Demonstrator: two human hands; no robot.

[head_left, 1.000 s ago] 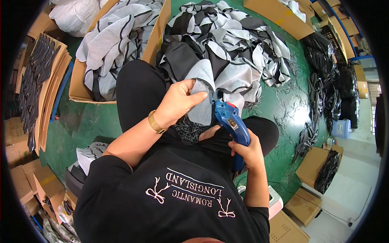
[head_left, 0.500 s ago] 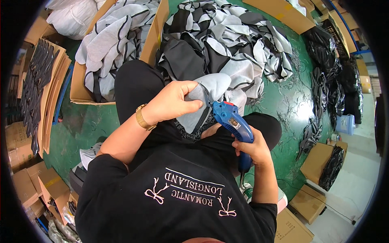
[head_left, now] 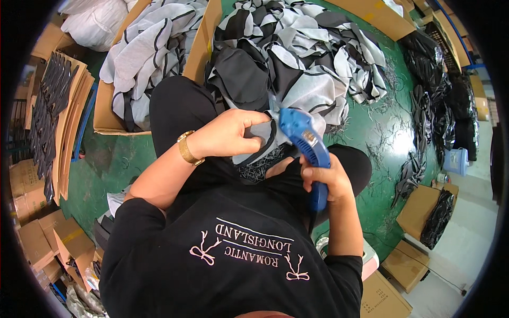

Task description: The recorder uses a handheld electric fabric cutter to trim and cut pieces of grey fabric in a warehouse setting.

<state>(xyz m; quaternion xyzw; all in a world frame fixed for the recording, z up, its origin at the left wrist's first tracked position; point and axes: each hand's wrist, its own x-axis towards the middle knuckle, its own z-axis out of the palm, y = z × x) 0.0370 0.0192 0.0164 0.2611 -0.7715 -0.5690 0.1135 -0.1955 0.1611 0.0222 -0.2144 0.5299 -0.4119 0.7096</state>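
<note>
Compared with the frame half a second ago, I observe that the blue handheld tool [head_left: 303,133] has turned, its head is higher, and its red switch no longer shows. My right hand [head_left: 332,177] is wrapped around its handle. My left hand [head_left: 225,135] pinches the dark-edged grey fabric piece [head_left: 258,131] over the lap, beside the tool head. The blurred head suggests, in my judgement, work progressing along the edge.

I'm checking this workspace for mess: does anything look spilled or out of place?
Yes: loose dark scraps lie bunched near the bare foot and strewn across the green floor right of the cloth pile. They look untidy, being uncontained. The pile lies heaped on the floor beside a cardboard box holding similar cloth.
</note>
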